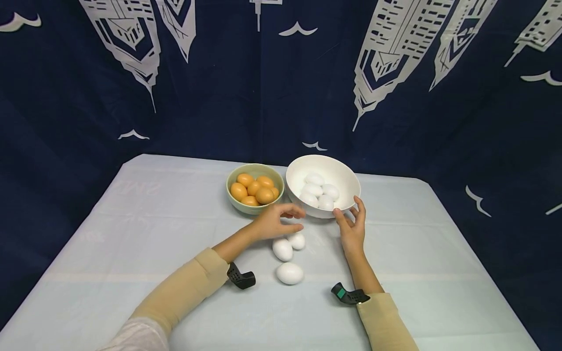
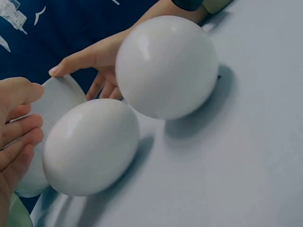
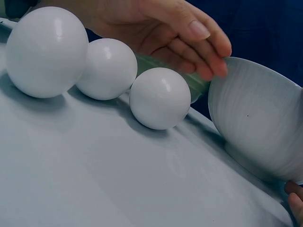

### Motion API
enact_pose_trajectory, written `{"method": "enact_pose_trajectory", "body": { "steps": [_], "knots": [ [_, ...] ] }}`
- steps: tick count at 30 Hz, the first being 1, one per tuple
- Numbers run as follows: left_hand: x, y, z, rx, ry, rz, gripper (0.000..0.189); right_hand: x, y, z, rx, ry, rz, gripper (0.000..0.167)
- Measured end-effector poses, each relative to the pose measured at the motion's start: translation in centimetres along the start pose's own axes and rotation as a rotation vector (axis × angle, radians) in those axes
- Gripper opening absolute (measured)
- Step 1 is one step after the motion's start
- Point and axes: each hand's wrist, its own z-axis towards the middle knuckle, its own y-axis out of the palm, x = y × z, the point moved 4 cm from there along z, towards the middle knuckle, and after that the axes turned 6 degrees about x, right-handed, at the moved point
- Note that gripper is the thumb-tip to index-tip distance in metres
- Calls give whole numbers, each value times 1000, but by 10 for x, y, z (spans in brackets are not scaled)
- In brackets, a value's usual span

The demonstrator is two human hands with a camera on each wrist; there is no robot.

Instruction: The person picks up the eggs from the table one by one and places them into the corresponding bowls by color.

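A white bowl point(image 1: 303, 168) with several white eggs point(image 1: 312, 190) inside stands at the back of the table. My right hand point(image 1: 352, 234) holds its near right side, thumb at the rim and fingers against the outer wall. My left hand point(image 1: 276, 222) hovers just in front of the bowls with nothing in it, its fingers loosely bent and apart from the thumb. Below it, one white egg point(image 1: 282, 249) lies beside a second egg point(image 1: 296, 241), partly covered by the hand in the head view. A third egg point(image 1: 290, 273) lies nearer to me.
Left of the white bowl, a green bowl point(image 1: 239, 204) holds several orange, egg-shaped things point(image 1: 265, 195). A pale cloth covers the table point(image 1: 153, 219). Behind it hangs a dark blue curtain point(image 1: 210, 107) with white building prints.
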Motion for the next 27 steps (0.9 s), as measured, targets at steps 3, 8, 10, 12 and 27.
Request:
{"method": "enact_pose_trajectory", "body": {
  "steps": [3, 8, 10, 12, 27],
  "knots": [
    [-5, 2, -4, -20, -6, 17, 31, 0, 0, 0, 2, 0, 0, 69],
    [-11, 6, -9, -38, -24, 15, 33, 0, 1, -1, 2, 4, 1, 68],
    [-13, 8, -11, -53, -39, 9, 34, 0, 1, -1, 4, 5, 0, 69],
    [-15, 11, -12, -72, -57, 10, 37, 0, 1, -1, 5, 6, -3, 69],
    [-13, 18, -15, -129, -100, 86, 39, -1, 1, -2, 7, 9, -2, 69]
  ]
}}
